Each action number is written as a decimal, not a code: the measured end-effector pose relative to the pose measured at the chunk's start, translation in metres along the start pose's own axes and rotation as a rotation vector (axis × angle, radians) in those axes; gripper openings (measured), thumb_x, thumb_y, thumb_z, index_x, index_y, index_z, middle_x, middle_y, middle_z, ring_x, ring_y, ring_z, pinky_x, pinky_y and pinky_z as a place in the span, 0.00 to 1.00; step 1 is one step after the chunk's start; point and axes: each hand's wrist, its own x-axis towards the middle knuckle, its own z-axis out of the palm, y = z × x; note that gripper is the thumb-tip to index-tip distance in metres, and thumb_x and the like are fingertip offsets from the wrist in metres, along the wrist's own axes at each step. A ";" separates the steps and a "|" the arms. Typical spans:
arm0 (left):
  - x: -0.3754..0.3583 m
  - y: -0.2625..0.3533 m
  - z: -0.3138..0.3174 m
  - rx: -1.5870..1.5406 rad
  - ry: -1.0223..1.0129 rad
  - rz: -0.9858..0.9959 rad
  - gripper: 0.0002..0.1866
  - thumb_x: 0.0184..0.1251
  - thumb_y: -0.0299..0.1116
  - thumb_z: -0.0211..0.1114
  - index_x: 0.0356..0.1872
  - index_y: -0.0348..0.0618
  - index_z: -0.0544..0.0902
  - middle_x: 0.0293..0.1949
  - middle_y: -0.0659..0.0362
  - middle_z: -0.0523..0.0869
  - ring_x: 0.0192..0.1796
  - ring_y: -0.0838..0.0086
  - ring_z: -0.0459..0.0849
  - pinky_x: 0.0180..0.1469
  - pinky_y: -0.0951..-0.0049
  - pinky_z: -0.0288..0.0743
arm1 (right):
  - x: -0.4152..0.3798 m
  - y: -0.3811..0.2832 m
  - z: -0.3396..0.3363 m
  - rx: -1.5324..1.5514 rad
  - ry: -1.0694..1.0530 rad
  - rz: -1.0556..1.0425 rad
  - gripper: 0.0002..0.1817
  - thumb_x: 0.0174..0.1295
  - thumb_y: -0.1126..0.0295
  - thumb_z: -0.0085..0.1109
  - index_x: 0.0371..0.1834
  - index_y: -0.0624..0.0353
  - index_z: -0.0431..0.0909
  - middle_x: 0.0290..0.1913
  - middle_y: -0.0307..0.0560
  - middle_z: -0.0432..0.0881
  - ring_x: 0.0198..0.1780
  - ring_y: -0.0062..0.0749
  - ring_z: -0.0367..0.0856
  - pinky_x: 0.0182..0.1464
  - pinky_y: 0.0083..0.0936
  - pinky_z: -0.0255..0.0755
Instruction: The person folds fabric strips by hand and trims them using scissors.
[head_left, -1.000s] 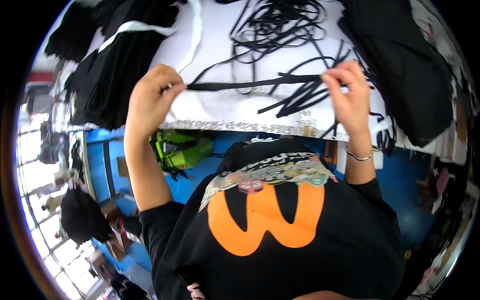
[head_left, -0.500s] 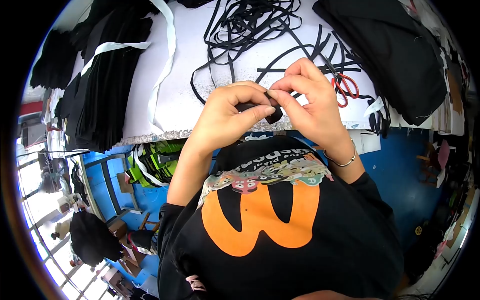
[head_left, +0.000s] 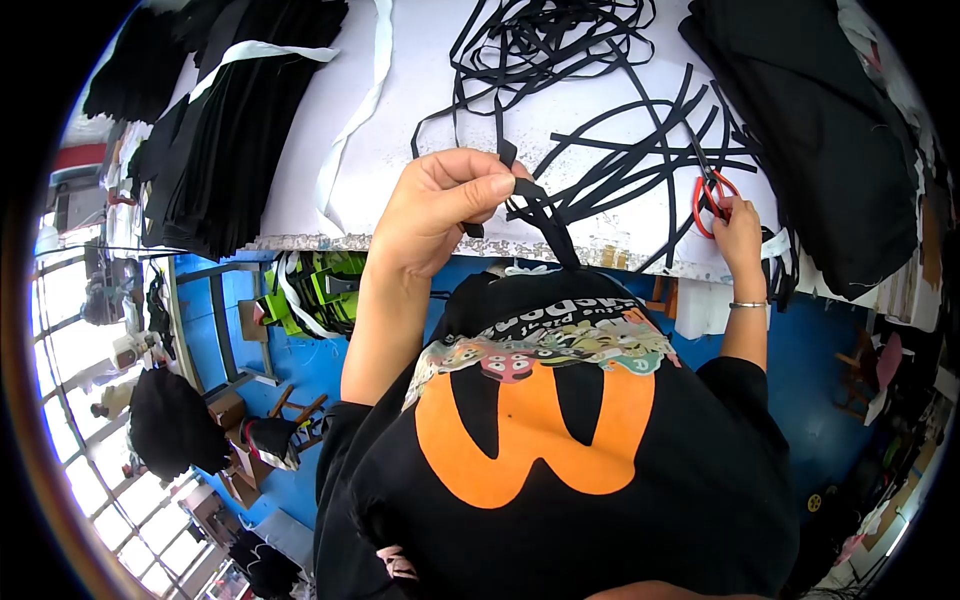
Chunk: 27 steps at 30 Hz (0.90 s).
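My left hand [head_left: 440, 205] is closed in a pinch on a black fabric strip [head_left: 545, 220], above the front edge of the table. From these fingers the strip loops and hangs to the right, its lower part dropping past the edge. Off to the right, my right hand [head_left: 738, 237] has its fingers closed on the red handle of a pair of scissors [head_left: 702, 200]. The scissors lie on the table, blades pointing away from me, among several cut black strips [head_left: 640, 150]. Part of the right hand's grip is hidden by its own fingers.
A tangle of long black tape [head_left: 550, 50] lies at the back. Stacked black fabric pieces [head_left: 225, 130] sit at left beside a white strip [head_left: 352, 115]. Folded black cloth [head_left: 810, 130] covers the right side. Bright green bundles [head_left: 315, 295] are below the table's edge [head_left: 400, 243].
My right hand has left the strip and moved right to the scissors, taking hold of the handle. My left hand keeps the strip, which now hangs in a loop. The view has shifted slightly.
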 end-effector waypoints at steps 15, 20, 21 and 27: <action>0.001 -0.003 0.012 0.087 -0.005 -0.026 0.10 0.55 0.30 0.72 0.34 0.35 0.85 0.38 0.57 0.86 0.36 0.81 0.81 0.40 0.83 0.73 | -0.029 -0.071 -0.070 1.237 -0.317 0.330 0.12 0.58 0.71 0.63 0.40 0.65 0.73 0.22 0.41 0.75 0.22 0.20 0.72 0.26 0.16 0.67; 0.001 -0.002 0.020 0.141 0.040 0.028 0.06 0.57 0.27 0.69 0.31 0.33 0.83 0.36 0.54 0.85 0.24 0.86 0.66 0.26 0.85 0.57 | -0.043 -0.073 -0.057 1.479 -0.492 0.254 0.28 0.68 0.39 0.38 0.31 0.56 0.66 0.24 0.39 0.67 0.22 0.21 0.66 0.28 0.19 0.61; 0.000 -0.001 0.021 0.150 0.038 0.030 0.06 0.57 0.27 0.69 0.31 0.33 0.83 0.36 0.54 0.85 0.23 0.86 0.66 0.26 0.85 0.57 | -0.047 -0.071 -0.059 1.387 -0.548 0.179 0.28 0.68 0.39 0.39 0.32 0.56 0.67 0.24 0.38 0.67 0.24 0.21 0.66 0.29 0.18 0.61; 0.002 0.000 0.016 0.132 -0.019 -0.009 0.10 0.55 0.31 0.72 0.35 0.34 0.85 0.37 0.57 0.87 0.38 0.80 0.81 0.44 0.82 0.73 | -0.076 -0.094 -0.096 1.298 -0.787 0.076 0.27 0.68 0.46 0.47 0.44 0.64 0.73 0.33 0.41 0.71 0.30 0.22 0.69 0.34 0.18 0.65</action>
